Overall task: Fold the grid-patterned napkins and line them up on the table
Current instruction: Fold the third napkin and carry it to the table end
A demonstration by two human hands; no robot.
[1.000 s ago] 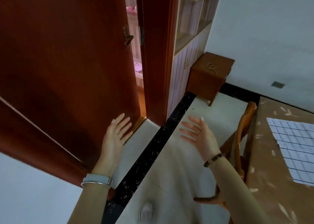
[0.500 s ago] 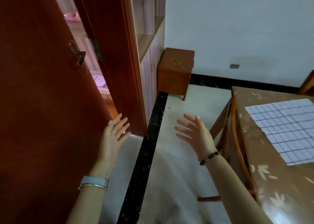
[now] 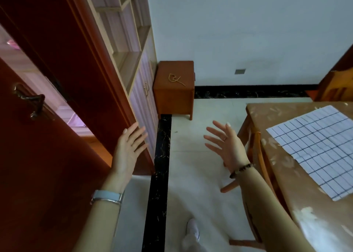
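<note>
Nothing is folded yet: 1 grid napkin [image 3: 313,148] lies flat on the table [image 3: 305,213], and the left hand [image 3: 128,150] and right hand [image 3: 227,146] are spread wide, holding nothing.

The napkin [image 3: 315,150] was white with a thin dark grid. The table [image 3: 282,184] under it was tan, with pale leafy smudges all over. The door [image 3: 47,175] was a deep reddish brown and the little stool [image 3: 173,97] a lighter orange-brown. The floor [image 3: 200,175] was cream, cut by a black strip [image 3: 160,165] with gold veins. The wall [image 3: 229,22] was plain white. The sleeves [image 3: 95,228] were beige, the watch band [image 3: 108,195] pale grey-blue, and the bracelet [image 3: 241,170] dark brown beads.
</note>
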